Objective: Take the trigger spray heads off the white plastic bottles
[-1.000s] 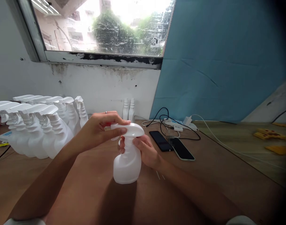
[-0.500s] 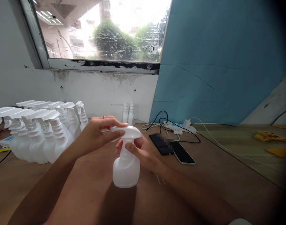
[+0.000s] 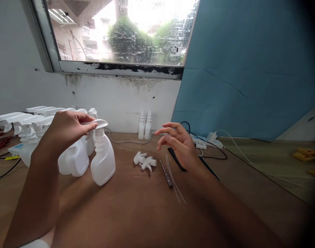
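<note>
The left hand (image 3: 68,129) pinches a bottle (image 3: 103,162); the right hand (image 3: 182,146) has fingers apart. A loose pinch might drop it.

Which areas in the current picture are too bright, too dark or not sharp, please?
Head view: the window is washed out white near its top; head view: the far right edge fades into black, and the yellow pieces near it look blurred; head view: a soft shadow runs from the frontmost spray bottle toward the lower left.

blue sheet (image 3: 245,65) beside streaked window (image 3: 136,41)
</note>
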A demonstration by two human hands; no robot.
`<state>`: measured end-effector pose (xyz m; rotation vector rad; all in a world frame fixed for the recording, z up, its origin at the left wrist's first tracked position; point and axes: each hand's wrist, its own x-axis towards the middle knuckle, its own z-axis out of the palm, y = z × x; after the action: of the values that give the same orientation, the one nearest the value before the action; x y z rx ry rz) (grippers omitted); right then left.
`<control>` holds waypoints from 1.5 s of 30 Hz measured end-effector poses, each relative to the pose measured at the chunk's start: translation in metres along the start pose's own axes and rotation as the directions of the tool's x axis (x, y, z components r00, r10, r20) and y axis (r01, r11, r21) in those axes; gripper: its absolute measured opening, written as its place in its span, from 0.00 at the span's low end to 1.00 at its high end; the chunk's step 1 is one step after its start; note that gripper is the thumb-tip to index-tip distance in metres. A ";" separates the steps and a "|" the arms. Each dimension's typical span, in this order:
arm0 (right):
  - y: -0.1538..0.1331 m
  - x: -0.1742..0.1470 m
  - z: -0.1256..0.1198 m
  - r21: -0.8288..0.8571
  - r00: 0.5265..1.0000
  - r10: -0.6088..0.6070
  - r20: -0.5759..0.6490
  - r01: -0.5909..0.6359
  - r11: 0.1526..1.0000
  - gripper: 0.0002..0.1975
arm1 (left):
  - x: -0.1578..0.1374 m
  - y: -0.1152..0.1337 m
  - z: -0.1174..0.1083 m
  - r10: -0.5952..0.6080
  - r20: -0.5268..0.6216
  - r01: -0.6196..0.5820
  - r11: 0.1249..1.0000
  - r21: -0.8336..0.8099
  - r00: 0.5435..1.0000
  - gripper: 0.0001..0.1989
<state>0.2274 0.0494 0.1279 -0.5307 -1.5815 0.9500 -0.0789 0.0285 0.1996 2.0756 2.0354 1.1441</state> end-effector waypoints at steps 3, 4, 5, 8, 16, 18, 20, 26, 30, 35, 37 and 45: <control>-0.008 0.003 -0.011 -0.030 0.999 -0.036 -0.035 0.035 0.999 0.10 | 0.003 -0.002 0.000 -0.075 -0.009 0.076 0.997 0.025 0.997 0.12; -0.011 0.004 -0.015 -0.039 0.998 -0.045 -0.052 0.043 0.998 0.09 | 0.005 -0.003 0.001 -0.084 -0.022 0.084 0.996 0.042 0.996 0.12; -0.014 0.005 -0.018 -0.049 0.996 -0.055 -0.072 0.051 0.997 0.09 | 0.006 -0.004 0.002 -0.089 -0.043 0.091 0.994 0.061 0.995 0.12; -0.022 0.007 -0.028 -0.090 0.986 -0.087 -0.140 0.074 0.993 0.08 | 0.009 -0.006 0.004 -0.106 -0.097 0.117 0.986 0.119 0.990 0.13; -0.032 0.007 -0.041 -0.164 0.969 -0.138 -0.206 0.105 0.981 0.06 | 0.014 -0.014 0.005 -0.128 -0.137 0.154 0.968 0.200 0.982 0.14; -0.032 0.007 -0.042 -0.162 0.969 -0.142 -0.204 0.110 0.981 0.05 | 0.014 -0.015 0.005 -0.125 -0.146 0.154 0.966 0.209 0.981 0.14; -0.032 0.007 -0.044 -0.160 0.970 -0.138 -0.200 0.107 0.981 0.05 | 0.014 -0.015 0.005 -0.140 -0.149 0.172 0.959 0.225 0.979 0.15; -0.028 0.008 -0.047 -0.179 0.976 -0.129 -0.173 0.098 0.979 0.05 | 0.011 -0.012 0.003 -0.145 -0.154 0.179 0.954 0.242 0.977 0.22; -0.028 0.009 -0.049 -0.191 0.975 -0.138 -0.174 0.105 0.976 0.06 | 0.011 -0.014 0.003 -0.129 -0.145 0.166 0.945 0.283 0.981 0.24; -0.030 0.009 -0.051 -0.213 0.970 -0.141 -0.198 0.097 0.972 0.05 | 0.005 -0.014 0.003 0.125 -0.315 -0.001 0.930 0.366 0.941 0.23; -0.028 0.009 -0.051 -0.222 0.974 -0.135 -0.184 0.093 0.971 0.06 | -0.001 -0.006 0.005 0.233 -0.336 -0.104 0.927 0.359 0.913 0.22; -0.015 0.011 -0.049 -0.338 1.000 0.017 0.014 -0.011 0.941 0.09 | 0.003 0.021 0.098 0.566 0.238 -0.545 0.825 -0.153 0.790 0.16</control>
<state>0.2743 0.0636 0.1475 -0.7749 -1.7700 0.6945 -0.0129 0.0738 0.1401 2.7043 1.2616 0.8777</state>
